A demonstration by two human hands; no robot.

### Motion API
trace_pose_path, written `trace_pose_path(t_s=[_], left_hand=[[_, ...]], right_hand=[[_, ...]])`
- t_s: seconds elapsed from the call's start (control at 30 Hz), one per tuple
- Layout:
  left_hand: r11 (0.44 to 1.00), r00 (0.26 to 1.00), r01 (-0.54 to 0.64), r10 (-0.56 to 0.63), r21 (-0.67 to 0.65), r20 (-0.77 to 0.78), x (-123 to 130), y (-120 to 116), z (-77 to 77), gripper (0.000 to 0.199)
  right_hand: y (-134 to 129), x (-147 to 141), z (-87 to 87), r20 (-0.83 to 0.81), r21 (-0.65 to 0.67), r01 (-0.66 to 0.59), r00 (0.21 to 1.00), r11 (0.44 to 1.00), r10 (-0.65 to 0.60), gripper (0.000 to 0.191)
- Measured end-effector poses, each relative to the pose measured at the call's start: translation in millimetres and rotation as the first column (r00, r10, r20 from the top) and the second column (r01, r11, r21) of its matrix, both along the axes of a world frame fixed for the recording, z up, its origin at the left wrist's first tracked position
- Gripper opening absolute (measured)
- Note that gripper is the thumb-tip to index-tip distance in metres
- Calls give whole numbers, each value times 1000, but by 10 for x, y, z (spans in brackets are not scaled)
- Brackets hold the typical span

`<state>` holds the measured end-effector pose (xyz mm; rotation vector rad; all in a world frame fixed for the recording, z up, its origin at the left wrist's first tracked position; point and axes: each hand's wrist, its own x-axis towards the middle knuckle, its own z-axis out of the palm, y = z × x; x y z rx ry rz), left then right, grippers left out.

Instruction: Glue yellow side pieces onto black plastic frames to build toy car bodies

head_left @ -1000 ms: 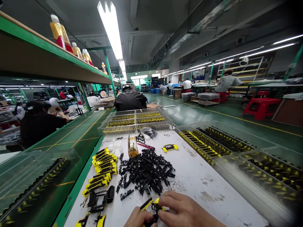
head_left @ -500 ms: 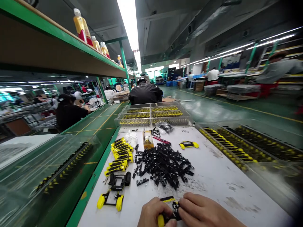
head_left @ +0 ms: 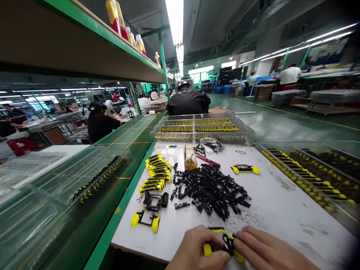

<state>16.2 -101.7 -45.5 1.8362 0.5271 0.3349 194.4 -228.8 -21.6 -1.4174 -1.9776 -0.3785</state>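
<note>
Frame [head_left: 208, 249] sat at the white board's [head_left: 165, 240] near edge, left hand [head_left: 195, 245] pinching one end, right hand [head_left: 261, 247], fingers bunched, apparently holding the other; uneven pressure risked skewing the black clip [head_left: 228, 242].

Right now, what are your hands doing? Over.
Left hand, right hand: both on yellow-black frame. Black pile just beyond. Nothing between hands and frame.

bottles on shelf: labels too small to read | elsewhere: no legible text; no numbers
</note>
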Motion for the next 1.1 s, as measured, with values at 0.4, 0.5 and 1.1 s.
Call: trace_pose_path(t_s=[0.4,0.5,1.1], left_hand=[[750,969,7,159,-661,191,100,-4,-24,57],[750,970,7,157,-662,188,119,-25,-51,56],[911,980,-103,162,-400,117,83,-64,-116,44]], right_hand=[[-131,36,-101,-356,-283,260,865,923,-353,8],[-100,-30,-169,-327,-239,251,889,938,-321,7],[22,-99,-341,-196,-136,184,958,974,-208,17]])
